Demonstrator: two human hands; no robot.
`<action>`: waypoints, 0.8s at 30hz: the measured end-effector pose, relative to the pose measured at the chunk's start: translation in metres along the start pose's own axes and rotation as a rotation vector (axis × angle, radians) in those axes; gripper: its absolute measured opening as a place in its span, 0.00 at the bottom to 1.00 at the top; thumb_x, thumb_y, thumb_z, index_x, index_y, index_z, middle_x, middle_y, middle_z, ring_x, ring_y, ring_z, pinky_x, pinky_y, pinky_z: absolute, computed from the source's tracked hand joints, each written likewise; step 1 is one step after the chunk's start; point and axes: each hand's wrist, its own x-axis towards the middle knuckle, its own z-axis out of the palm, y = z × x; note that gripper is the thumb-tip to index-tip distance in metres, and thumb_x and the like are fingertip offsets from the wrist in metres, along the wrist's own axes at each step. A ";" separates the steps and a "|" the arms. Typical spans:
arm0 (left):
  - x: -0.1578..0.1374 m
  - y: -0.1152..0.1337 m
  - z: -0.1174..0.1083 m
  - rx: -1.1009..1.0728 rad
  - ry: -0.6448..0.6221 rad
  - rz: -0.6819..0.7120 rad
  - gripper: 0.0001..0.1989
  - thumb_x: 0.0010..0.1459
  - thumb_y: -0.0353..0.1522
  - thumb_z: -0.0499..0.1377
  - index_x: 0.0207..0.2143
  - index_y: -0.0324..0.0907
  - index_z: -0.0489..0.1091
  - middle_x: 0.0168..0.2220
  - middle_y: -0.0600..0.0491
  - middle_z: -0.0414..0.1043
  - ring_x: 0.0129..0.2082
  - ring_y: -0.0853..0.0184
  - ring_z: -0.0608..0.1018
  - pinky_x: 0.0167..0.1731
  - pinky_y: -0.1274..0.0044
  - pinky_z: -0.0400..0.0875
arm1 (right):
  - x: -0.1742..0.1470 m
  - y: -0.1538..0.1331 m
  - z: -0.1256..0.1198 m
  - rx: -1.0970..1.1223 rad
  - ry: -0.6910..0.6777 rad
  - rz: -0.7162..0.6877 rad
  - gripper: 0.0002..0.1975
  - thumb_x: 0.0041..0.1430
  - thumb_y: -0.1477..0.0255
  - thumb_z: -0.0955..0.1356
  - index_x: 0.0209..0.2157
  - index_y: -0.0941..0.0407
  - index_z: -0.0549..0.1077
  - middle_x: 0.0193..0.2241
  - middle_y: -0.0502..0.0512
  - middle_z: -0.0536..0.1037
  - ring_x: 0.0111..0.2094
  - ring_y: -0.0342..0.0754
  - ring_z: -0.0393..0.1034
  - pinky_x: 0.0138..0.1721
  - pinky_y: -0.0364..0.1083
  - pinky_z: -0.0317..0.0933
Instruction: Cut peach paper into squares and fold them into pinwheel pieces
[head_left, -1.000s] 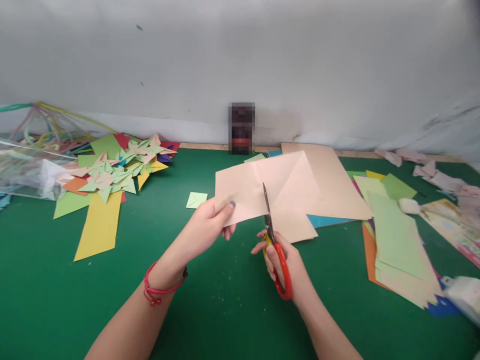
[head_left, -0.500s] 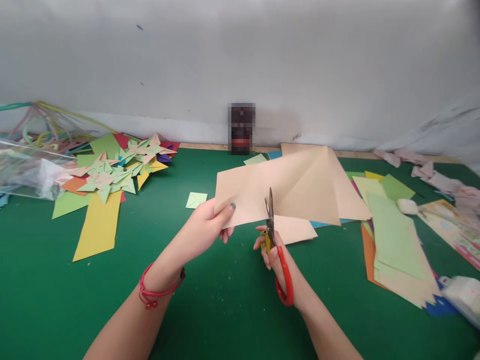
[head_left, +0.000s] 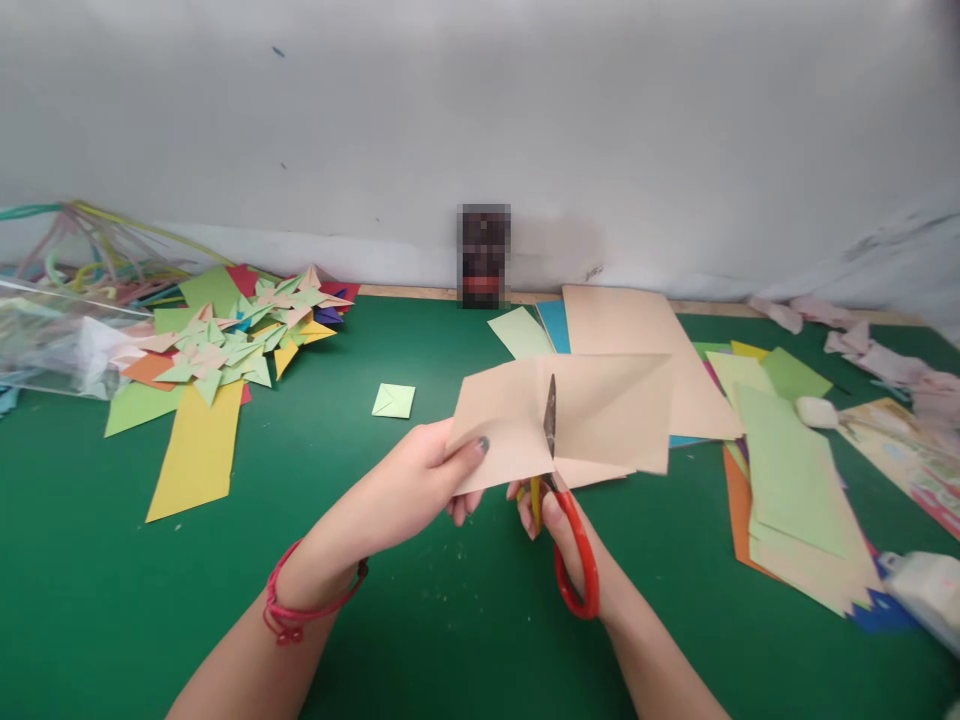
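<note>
A creased peach sheet of paper [head_left: 607,410] is raised above the green table, its left end pinched by my left hand [head_left: 439,465], thumb on top. My right hand [head_left: 551,515] has its fingers in the handles of a pair of scissors [head_left: 577,565], one loop red and a yellow part beside the fingers. The scissors' dark blades [head_left: 551,415] point away from me and are at the sheet's lower edge, along the crease; one blade shows over the paper. A small folded light-green paper square [head_left: 394,401] lies left of the sheet.
At the left is a pile of folded paper stars [head_left: 217,345] on coloured sheets, beside a clear plastic bag [head_left: 60,340]. Peach sheets [head_left: 637,330] lie behind my hands. Stacked green paper [head_left: 791,470] and a white device [head_left: 922,595] are at the right. A pixelated dark object [head_left: 484,255] stands by the wall.
Both hands have come slightly nearer and to the right with the paper and scissors. The scissor blades have moved into the sheet's lower edge, and its right part has swung lower.
</note>
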 end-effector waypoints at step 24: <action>0.005 -0.001 -0.001 -0.076 -0.056 -0.010 0.19 0.60 0.34 0.45 0.19 0.38 0.63 0.16 0.56 0.63 0.17 0.74 0.66 0.22 0.82 0.61 | -0.003 -0.016 0.007 -0.039 0.163 0.130 0.18 0.58 0.56 0.58 0.25 0.55 0.60 0.13 0.45 0.62 0.15 0.41 0.57 0.20 0.41 0.53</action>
